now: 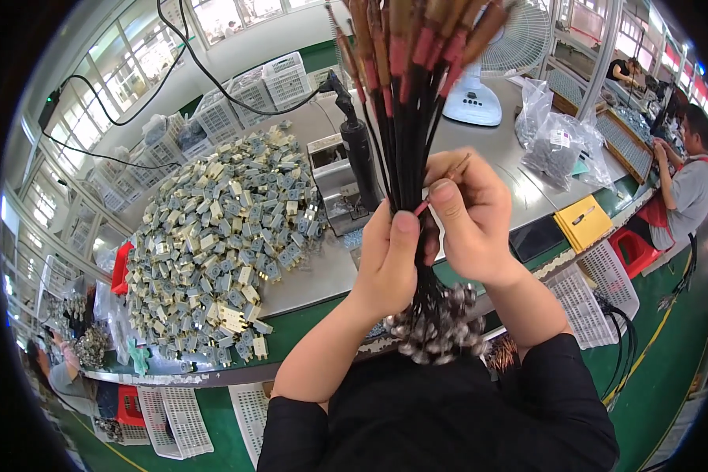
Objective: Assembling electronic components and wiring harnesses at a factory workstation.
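A thick bundle of black wire leads [407,149] stands upright in front of me. Pink-red sleeves and brown ends fan out at its top, and a cluster of shiny metal ends [440,324] hangs at its bottom. Around the middle of the bundle my left hand [389,263] is closed, thumb on the near side. On the bundle's right side, my right hand [480,224] is closed, its fingers pinching one lead with a pink sleeve and a copper-coloured tip [459,164]. Part of that lead is hidden by my fingers.
A large heap of small grey and cream plug-like blocks [220,236] covers the left bench. Behind the bundle stand a metal device with a black handle [359,157] and a fan [472,98]. Plastic bags [562,149], a yellow folder [582,223] and a seated co-worker [688,181] are at right.
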The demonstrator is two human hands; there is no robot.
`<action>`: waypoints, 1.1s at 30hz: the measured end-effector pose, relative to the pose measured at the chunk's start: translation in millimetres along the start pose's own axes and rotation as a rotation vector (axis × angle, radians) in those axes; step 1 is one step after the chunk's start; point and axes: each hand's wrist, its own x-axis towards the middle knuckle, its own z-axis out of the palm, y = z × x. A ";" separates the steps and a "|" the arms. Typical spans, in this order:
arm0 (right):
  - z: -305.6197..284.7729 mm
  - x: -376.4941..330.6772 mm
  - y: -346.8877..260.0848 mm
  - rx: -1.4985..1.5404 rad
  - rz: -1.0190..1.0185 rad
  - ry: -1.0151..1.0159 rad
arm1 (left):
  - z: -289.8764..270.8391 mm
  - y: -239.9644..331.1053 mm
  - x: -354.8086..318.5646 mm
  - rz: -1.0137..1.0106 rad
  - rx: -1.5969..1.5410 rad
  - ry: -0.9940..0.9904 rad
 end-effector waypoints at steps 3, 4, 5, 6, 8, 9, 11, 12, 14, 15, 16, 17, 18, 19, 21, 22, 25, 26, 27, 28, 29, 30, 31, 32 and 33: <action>-5.4 9.9 14.7 0.201 0.007 -0.038 | -4.4 -5.6 0.4 -0.159 -0.283 -0.151; -5.7 16.1 17.0 0.200 0.008 -0.035 | -3.8 -6.0 -0.1 -0.260 -0.444 -0.193; -6.3 23.9 19.8 0.270 -0.040 -0.147 | -3.0 -6.6 -0.4 -0.363 -0.605 -0.235; -8.2 28.8 21.8 0.339 -0.089 -0.258 | -3.1 -8.4 -0.2 -0.368 -0.607 -0.239; -11.0 33.6 7.4 0.370 0.022 -0.320 | -4.6 -7.4 0.5 -0.437 -0.695 -0.289; -14.5 34.3 2.0 0.354 0.084 -0.380 | -1.4 -4.4 -1.1 -0.442 -0.697 -0.288; -15.9 30.8 -6.5 0.295 0.151 -0.340 | 17.7 11.4 5.0 -0.494 -0.527 -0.048; -12.6 28.1 -13.2 0.298 0.157 -0.340 | 17.8 6.4 3.8 -0.498 -0.529 -0.043; -9.6 24.8 -30.4 0.102 0.204 -0.231 | 19.7 -0.4 2.4 -0.285 -0.416 -0.078; -8.5 24.5 -28.2 0.099 0.209 -0.229 | 20.4 -1.2 2.8 -0.288 -0.421 -0.078; -6.5 23.0 -20.8 0.065 0.126 -0.182 | 19.6 -2.9 2.3 -0.269 -0.373 -0.082; -5.6 21.6 -15.8 0.031 0.042 -0.135 | 18.8 -4.9 1.8 -0.249 -0.326 -0.088; -6.0 20.4 -14.6 0.031 0.051 -0.137 | 18.1 -7.1 1.1 -0.255 -0.331 -0.082; -6.4 20.7 -17.0 0.011 0.075 -0.143 | 17.7 -7.6 1.7 -0.260 -0.354 -0.096; -6.3 21.9 -28.0 -0.012 0.102 -0.149 | 15.6 -7.3 2.3 -0.265 -0.381 -0.108; -6.2 24.4 -36.4 0.010 0.163 -0.128 | 12.4 -8.0 3.2 -0.309 -0.384 -0.164; -10.3 26.9 -34.0 0.093 0.234 -0.057 | 16.9 -5.3 5.1 -0.371 -0.336 -0.209; -11.2 27.5 -34.1 0.156 0.242 -0.008 | 20.2 -4.3 5.3 -0.390 -0.284 -0.200; -9.3 25.9 -36.7 0.270 0.268 -0.011 | 12.4 -9.9 2.7 -0.419 -0.305 -0.273; -14.1 25.1 -33.0 0.263 0.271 -0.005 | 9.7 -11.7 -0.6 -0.422 -0.313 -0.278; -21.3 25.9 -24.8 0.491 0.266 -0.104 | 8.0 -12.6 -6.3 -0.464 -0.420 -0.314; -28.9 27.7 -18.4 0.721 0.259 -0.203 | 4.3 -15.0 -11.0 -0.506 -0.527 -0.349; -39.6 29.1 -19.2 0.818 0.318 -0.254 | -2.8 -25.4 -14.3 -0.574 -0.628 -0.457; -44.3 33.2 -16.2 0.816 0.320 -0.249 | -3.1 -28.7 -21.6 -0.577 -0.632 -0.458; -49.0 37.2 -12.6 0.928 0.305 -0.296 | -2.3 -30.1 -31.0 -0.536 -0.477 -0.453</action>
